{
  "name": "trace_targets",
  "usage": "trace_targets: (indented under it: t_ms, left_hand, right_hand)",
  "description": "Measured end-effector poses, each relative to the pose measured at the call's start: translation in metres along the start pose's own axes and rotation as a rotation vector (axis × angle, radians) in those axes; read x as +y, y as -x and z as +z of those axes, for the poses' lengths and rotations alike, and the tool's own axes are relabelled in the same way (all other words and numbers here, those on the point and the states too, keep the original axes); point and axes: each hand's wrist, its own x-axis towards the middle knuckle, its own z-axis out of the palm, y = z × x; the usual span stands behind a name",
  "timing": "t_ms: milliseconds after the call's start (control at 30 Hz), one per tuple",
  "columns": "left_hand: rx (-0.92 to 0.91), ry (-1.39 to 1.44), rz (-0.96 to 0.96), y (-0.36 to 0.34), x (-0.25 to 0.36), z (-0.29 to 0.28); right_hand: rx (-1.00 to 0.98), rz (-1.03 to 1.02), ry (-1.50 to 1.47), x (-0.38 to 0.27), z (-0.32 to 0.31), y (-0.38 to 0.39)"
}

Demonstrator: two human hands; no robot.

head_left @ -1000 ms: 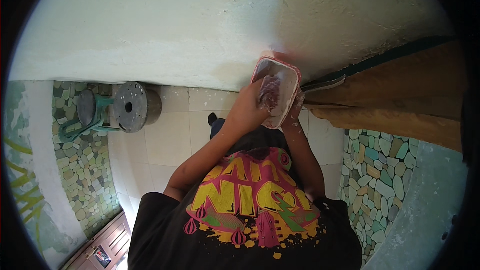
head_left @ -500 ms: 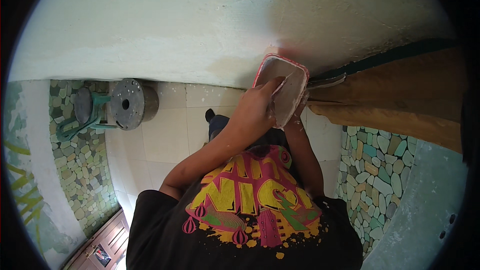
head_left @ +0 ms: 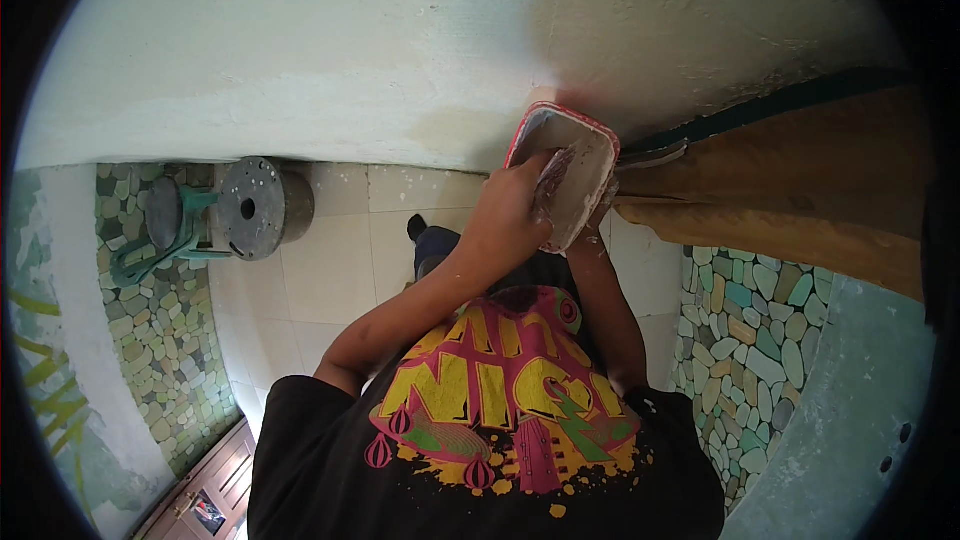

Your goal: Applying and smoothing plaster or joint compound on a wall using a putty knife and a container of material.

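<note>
My left hand [head_left: 505, 215] is closed round a flat, purplish, putty-smeared piece [head_left: 552, 175], perhaps a scraper, tilted inside a red-rimmed rectangular tray [head_left: 590, 155] coated with pale paste. My right hand [head_left: 600, 205], spattered with paste, holds the tray from its right side and underneath; most of its fingers are hidden behind it. The tray is held at an angle in front of the pale, rough plastered wall [head_left: 400, 50].
A grey round drum-like object [head_left: 280, 215] with holes stands at the left, beside a green plastic chair [head_left: 195, 215]. A brown sheet [head_left: 770, 180] lies along the wall's base at the right. Pale floor tiles [head_left: 325, 265], pebble-patterned strips [head_left: 755, 360] and a wooden door [head_left: 210, 485] show.
The tray has moved slightly up and to the right with both hands. The piece in my left hand has changed its tilt inside the tray, turning from flat to more edge-on.
</note>
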Motion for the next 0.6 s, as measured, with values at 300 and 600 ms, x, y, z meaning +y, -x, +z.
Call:
trace_targets:
  t_ms: [300,600]
  left_hand:
    - [-0.001,0.059,-0.032,0.0,-0.001,0.003]
    - [-0.007,0.097,-0.016,0.0,0.007,0.002]
  right_hand:
    - [-0.023,0.023,-0.049,-0.001,0.02,0.005]
    - [-0.013,0.054,-0.218,0.007,0.028,0.005]
